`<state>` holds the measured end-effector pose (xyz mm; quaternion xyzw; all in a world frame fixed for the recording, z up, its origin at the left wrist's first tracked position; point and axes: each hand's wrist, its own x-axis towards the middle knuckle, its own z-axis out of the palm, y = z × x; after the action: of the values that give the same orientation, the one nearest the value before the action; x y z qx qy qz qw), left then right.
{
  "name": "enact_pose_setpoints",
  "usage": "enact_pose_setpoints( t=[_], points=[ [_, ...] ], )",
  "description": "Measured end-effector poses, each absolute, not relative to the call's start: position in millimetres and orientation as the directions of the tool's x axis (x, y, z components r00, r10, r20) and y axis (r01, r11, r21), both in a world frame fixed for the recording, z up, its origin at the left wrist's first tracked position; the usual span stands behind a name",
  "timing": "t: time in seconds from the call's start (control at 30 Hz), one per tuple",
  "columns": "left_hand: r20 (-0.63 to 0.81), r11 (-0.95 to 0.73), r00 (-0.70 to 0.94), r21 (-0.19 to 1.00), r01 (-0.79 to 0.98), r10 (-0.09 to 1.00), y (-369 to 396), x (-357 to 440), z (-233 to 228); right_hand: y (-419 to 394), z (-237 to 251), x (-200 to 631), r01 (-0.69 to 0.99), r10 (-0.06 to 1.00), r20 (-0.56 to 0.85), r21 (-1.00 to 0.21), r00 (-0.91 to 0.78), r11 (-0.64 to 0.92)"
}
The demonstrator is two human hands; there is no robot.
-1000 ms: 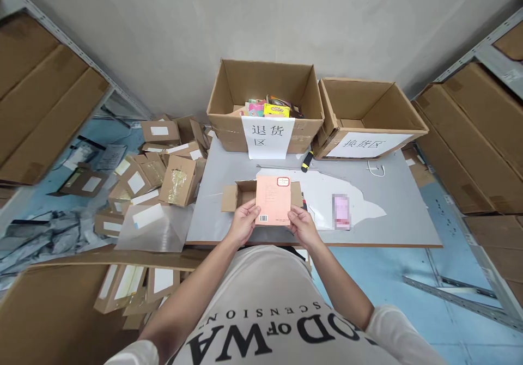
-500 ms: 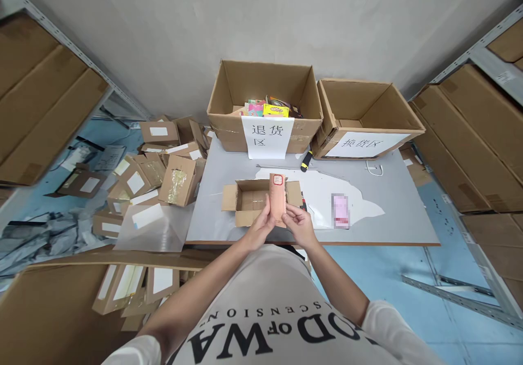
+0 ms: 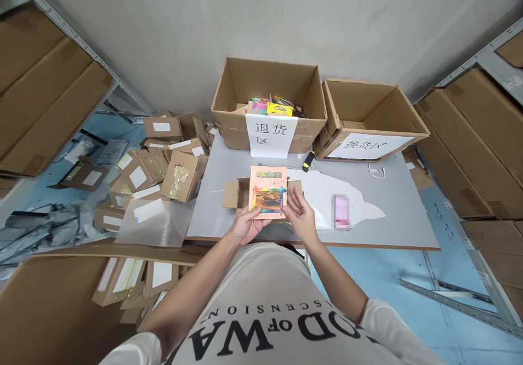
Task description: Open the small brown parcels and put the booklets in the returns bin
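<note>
Hands above grey table among cartons

The pink book shows its front cover with a colourful picture, held tilted up at frame centre above the small open carton.

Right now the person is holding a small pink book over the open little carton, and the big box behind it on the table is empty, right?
Not quite. The head view shows the big box holds colourful items. The pink book is indeed over the open little carton.
</note>
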<state>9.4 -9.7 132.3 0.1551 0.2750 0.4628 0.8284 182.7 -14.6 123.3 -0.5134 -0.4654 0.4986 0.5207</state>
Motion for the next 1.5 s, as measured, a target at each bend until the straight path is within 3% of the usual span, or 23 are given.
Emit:
enact_pose_setpoints(
  t=[0.1, 0.2, 0.47, 0.9, 1.3, 1.5],
  points=[
    [-0.324, 0.532, 0.422, 0.535, -0.656, 0.846, -9, 9, 126, -10, 121, 188, -0.226, 0.964, -0.259, -0.937, -0.058, -0.265],
    [-0.327, 0.524, 0.411, 0.577, -0.626, 0.851, -7, 6, 122, -9, 122, 193, -0.277, 0.94, -0.329, -0.898, -0.091, -0.342],
    [-0.359, 0.489, 0.333, 0.666, -0.563, 0.872, 8, -14, 124, -8, 124, 208, -0.305, 0.928, -0.37, -0.88, -0.037, -0.363],
    [-0.347, 0.558, 0.437, 0.513, -0.652, 0.83, 14, -18, 121, -2, 119, 213, -0.247, 0.948, -0.31, -0.915, -0.073, -0.318],
    [-0.349, 0.555, 0.431, 0.506, -0.661, 0.832, 23, -21, 113, 3, 123, 216, -0.199, 0.867, -0.408, -0.86, -0.285, -0.47],
    [-0.384, 0.551, 0.396, 0.533, -0.642, 0.834, 27, -25, 106, 14, 115, 216, -0.22, 0.867, -0.436, -0.846, -0.239, -0.486]
  ],
)
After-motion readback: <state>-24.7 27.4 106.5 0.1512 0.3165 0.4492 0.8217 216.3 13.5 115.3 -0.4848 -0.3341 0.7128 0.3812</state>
